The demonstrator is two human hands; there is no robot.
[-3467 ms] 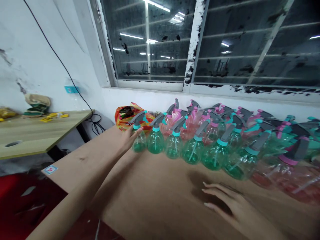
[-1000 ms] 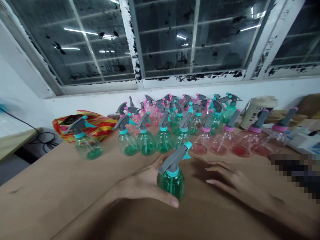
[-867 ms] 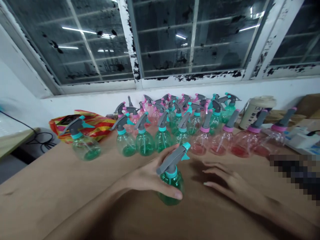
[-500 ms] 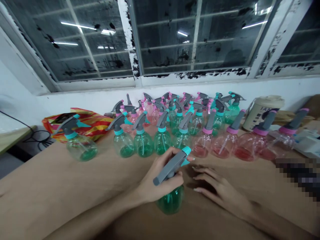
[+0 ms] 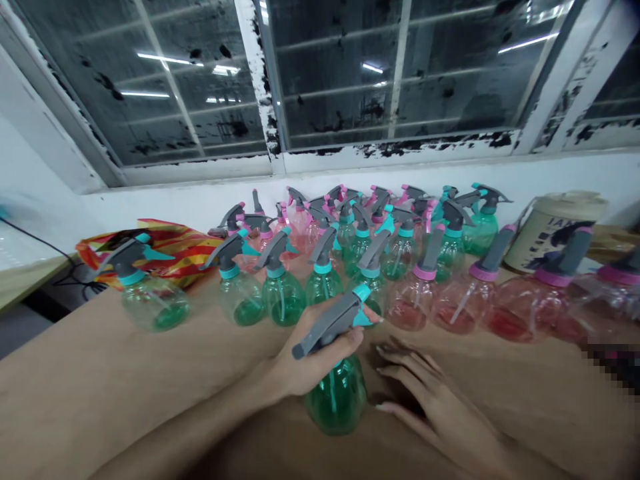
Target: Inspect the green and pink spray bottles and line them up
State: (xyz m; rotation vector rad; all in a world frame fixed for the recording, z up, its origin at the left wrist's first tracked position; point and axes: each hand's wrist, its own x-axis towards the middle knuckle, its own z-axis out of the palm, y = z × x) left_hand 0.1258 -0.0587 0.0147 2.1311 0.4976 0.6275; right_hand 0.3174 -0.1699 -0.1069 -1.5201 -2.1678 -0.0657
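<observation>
My left hand (image 5: 300, 360) is closed round the neck of a green spray bottle (image 5: 337, 400) with a grey and turquoise trigger head. Its clear round body hangs below my fingers, nearly upright, near the front of the table. Just right of it, my right hand (image 5: 425, 393) is open, fingers apart and bent low over the tabletop, holding nothing. Behind the hands runs a row of green spray bottles (image 5: 284, 300), continued on the right by pink ones (image 5: 410, 303). One green spray bottle (image 5: 155, 300) stands apart at the left.
More spray bottles with pink and turquoise heads crowd behind the front row, below the window. A red and yellow plastic bag (image 5: 185, 243) lies at the back left. A beige printed container (image 5: 555, 230) stands at the back right. The brown table (image 5: 100, 393) spreads beneath everything.
My left hand came from the far left bottles to the middle with a green spray bottle, then shifted its grip from the body up to the neck. My right hand has moved closer to that bottle.
</observation>
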